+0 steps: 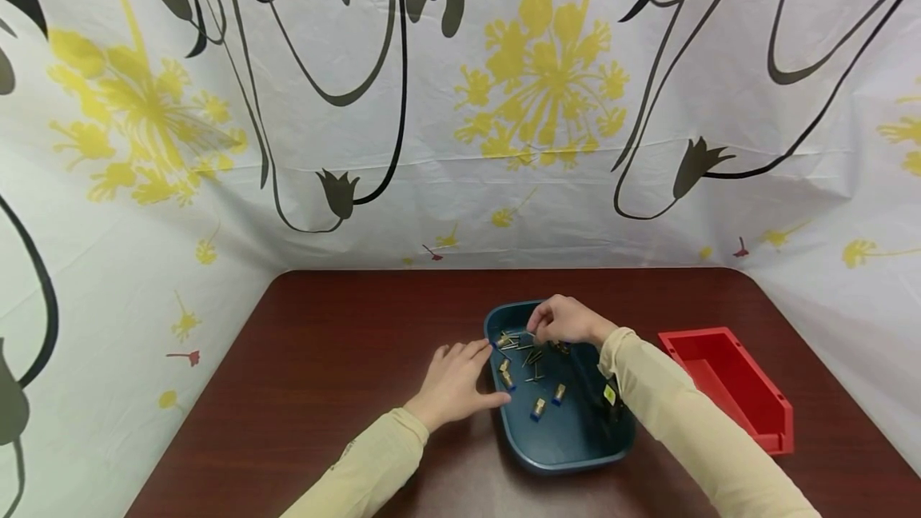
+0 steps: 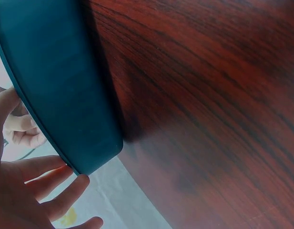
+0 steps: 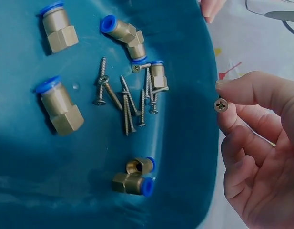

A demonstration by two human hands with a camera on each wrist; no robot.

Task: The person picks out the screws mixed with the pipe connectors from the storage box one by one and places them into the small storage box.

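My right hand (image 1: 568, 320) is over the far part of a dark blue-green tray (image 1: 568, 452). Between thumb and forefinger it pinches a screw (image 3: 220, 105), whose cross-slotted head faces the right wrist camera. My left hand (image 1: 453, 386) touches the tray's left rim, fingers spread and fairly straight, as the left wrist view also shows at the tray wall (image 2: 61, 81). In the tray lie several loose screws (image 3: 126, 112) in a loose cluster. Around them are several brass push-in fittings (image 3: 61, 107) with blue collars, some lying close to the screws.
A red plastic bin (image 1: 741, 370) stands right of the tray, partly behind my right sleeve. By that sleeve is a dark item with a yellow-green label (image 1: 610, 395). The brown wooden table (image 1: 345, 342) ends at a white patterned cloth (image 1: 432, 126) behind and beside it.
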